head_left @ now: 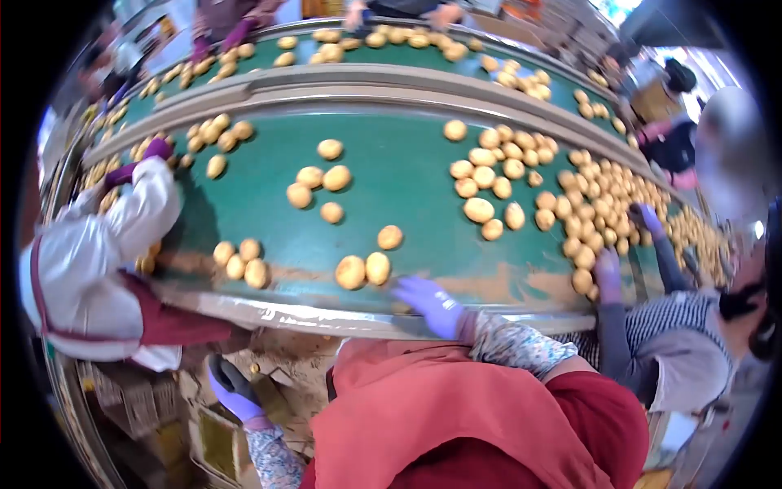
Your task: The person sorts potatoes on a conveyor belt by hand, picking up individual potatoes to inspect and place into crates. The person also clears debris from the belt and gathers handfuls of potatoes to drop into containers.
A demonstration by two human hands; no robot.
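Note:
A green conveyor belt [391, 187] carries many yellow potatoes. My right hand [433, 305], in a purple glove, lies flat on the belt's near edge with fingers apart and nothing in it. It is just right of two potatoes [363, 270] lying side by side. My left hand [231, 389], also in a purple glove, hangs low below the belt's metal rim [269, 310], above cardboard boxes. Its fingers look loosely curled, and I cannot tell whether it holds anything.
A person in a white coat [98, 253] at my left reaches a gloved hand [155, 150] onto the belt. At my right, a person in striped sleeves [652, 326] works a dense potato pile [599, 196]. A second belt [391, 49] runs behind, with other workers.

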